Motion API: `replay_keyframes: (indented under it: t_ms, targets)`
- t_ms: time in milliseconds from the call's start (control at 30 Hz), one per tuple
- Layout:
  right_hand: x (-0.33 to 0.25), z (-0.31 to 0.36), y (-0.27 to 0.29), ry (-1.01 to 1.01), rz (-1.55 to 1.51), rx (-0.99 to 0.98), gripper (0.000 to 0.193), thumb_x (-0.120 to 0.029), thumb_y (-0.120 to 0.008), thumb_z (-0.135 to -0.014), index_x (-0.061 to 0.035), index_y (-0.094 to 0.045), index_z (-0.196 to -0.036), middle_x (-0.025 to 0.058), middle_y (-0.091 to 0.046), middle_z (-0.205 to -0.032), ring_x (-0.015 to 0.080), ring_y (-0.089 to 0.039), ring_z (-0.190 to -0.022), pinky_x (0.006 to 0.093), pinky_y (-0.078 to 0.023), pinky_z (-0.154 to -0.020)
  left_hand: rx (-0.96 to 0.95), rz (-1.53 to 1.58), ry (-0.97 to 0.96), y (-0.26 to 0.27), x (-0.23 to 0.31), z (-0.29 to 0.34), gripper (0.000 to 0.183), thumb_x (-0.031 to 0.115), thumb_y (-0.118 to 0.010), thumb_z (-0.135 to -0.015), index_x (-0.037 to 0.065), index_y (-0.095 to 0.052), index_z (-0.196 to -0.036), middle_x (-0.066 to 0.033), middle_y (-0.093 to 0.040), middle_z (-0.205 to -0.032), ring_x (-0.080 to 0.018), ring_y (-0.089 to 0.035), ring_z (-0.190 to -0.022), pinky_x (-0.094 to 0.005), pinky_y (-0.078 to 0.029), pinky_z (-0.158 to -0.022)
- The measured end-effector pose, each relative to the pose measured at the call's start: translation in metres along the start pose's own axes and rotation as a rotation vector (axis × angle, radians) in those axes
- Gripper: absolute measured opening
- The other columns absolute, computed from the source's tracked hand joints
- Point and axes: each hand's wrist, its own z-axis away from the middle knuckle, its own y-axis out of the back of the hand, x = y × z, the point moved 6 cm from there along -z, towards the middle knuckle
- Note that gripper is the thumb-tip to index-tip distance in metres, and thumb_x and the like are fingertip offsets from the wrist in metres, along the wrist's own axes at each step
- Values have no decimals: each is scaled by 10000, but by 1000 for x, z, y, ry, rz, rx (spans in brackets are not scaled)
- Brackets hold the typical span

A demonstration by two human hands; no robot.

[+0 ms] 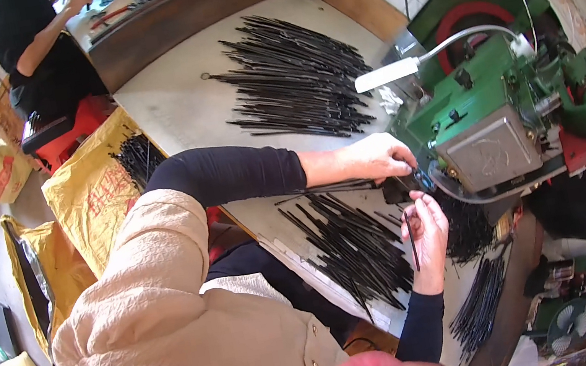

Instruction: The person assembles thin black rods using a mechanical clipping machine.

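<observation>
Rod [413,246]: slim, dark, in your right hand, just beside the green machine [477,102].
Right hand [432,228]: fingers pinching that rod.
Left hand [378,156]: fingers drawn together at the machine's near end; cannot tell whether they pinch anything.
Bench [177,113]: carries a far rod pile [294,74] beyond your left forearm and a near rod pile [355,254] between your arms.
Machine step: judged to be handling rods singly at the machine's near end.
Next move: appears to call for lining up the rod's tip, a steady pinch, and your left fingers kept clear of the mechanism.
</observation>
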Motion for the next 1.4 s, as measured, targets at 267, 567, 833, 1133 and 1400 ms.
replay_keyframes:
  t_ms: [267,567,833,1133,1400]
  targets:
    - [-10,1,-12,-18,-81,-24,243,-187,-522,-912,-17,-581,-1076,6,-554,-743,72,-510,-580,193,-405,-490,-72,-143,-95,1,30,10,345,211,-584,-820,38,-593,-1118,-53,-642,-839,-88,-585,-720,-220,-459,-576]
    - [0,-13,12,105,-133,-113,227,-166,-507,-919,27,-557,-1030,73,-584,-747,130,-573,-509,238,-483,-444,-11,219,369,-9,-26,-7,249,139,-538,-904,35,-587,-1124,-16,-534,-706,-53,-428,-447,-179,-305,-388]
    - [1,-15,11,124,-151,-99,220,-144,-514,-909,48,-561,-1006,93,-586,-731,160,-589,-504,255,-487,-463,15,145,367,0,-38,-2,292,140,-513,-923,53,-559,-1198,-7,-534,-740,-16,-372,-408,-149,-256,-343]
    - [3,-20,14,189,-134,-85,215,-99,-496,-904,76,-536,-1022,135,-571,-720,188,-606,-502,265,-487,-453,62,120,350,8,-41,-3,316,184,-518,-920,80,-555,-1216,1,-532,-769,-10,-349,-393,-154,-229,-351]
    - [3,-20,12,199,-119,-111,224,-88,-500,-905,94,-535,-1032,146,-578,-733,194,-617,-519,261,-498,-471,69,87,386,13,-47,0,328,168,-506,-925,85,-535,-1242,2,-543,-803,-6,-337,-399,-158,-223,-360]
